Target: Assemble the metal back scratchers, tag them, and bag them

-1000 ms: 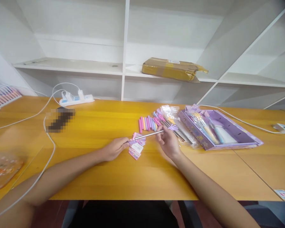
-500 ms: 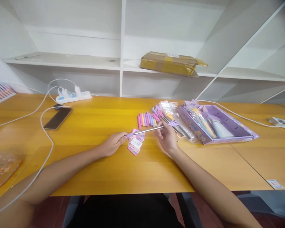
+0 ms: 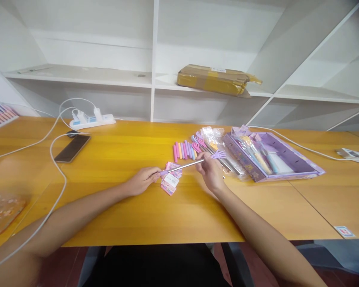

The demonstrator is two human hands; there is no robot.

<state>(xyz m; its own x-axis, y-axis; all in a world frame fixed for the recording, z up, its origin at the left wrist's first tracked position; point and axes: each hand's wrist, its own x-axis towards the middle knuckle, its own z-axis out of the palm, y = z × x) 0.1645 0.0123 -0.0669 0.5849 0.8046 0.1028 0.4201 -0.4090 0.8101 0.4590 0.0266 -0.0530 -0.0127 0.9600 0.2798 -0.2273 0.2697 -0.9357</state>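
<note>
Although little has changed over the last second, the back scratcher [image 3: 185, 166] now slopes a touch more, its near end dipped slightly, while both hands keep the same hold. The left hand [image 3: 141, 181] pinches the purple handle [image 3: 164, 172] between thumb and fingers; the right hand [image 3: 212, 172] pinches the metal shaft just short of the purple hand-shaped head [image 3: 218, 154]. So it slants in the air over some pink cards [image 3: 169, 181], and to my eye the work stands at the same stage, this one piece being handled and not set down. Just beyond, a row of coloured tubes [image 3: 186, 150] lies on the yellow table [image 3: 122, 155], next to pink heads [image 3: 200, 139] and clear bags [image 3: 218, 134]; the purple box [image 3: 302, 159] beside those carries wrapped pieces [image 3: 254, 153]. Over on the left sit a phone [image 3: 73, 148] and a power strip [image 3: 92, 122], with a white cable [image 3: 64, 189] trailing across the left arm. Behind rise white shelves [image 3: 154, 59], one bearing a taped brown parcel [image 3: 211, 81].
</note>
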